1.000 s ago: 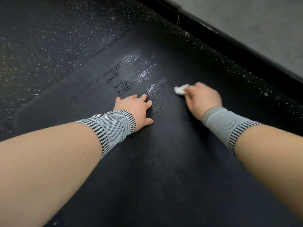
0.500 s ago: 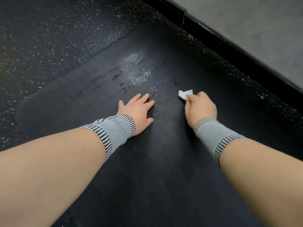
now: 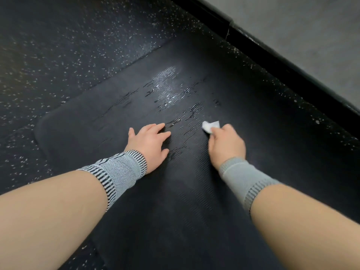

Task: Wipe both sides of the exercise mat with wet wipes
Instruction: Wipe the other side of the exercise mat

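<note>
Black ribbed rubber exercise mat (image 3: 175, 191): limp, grippy, best lifted by an edge | left hand (image 3: 149, 144): flat, pressing it | right hand (image 3: 226, 146): pinching crumpled white wet wipe (image 3: 210, 126), soft, light.

The exercise mat (image 3: 175, 201) runs out past the bottom edge, so its near end is unseen, and both forearms are cut off there too. Most of the wet wipe (image 3: 210, 126) is hidden inside the right hand (image 3: 227, 145) (itself slightly blurred), whose fingertips on the mat cannot be made out.
</note>
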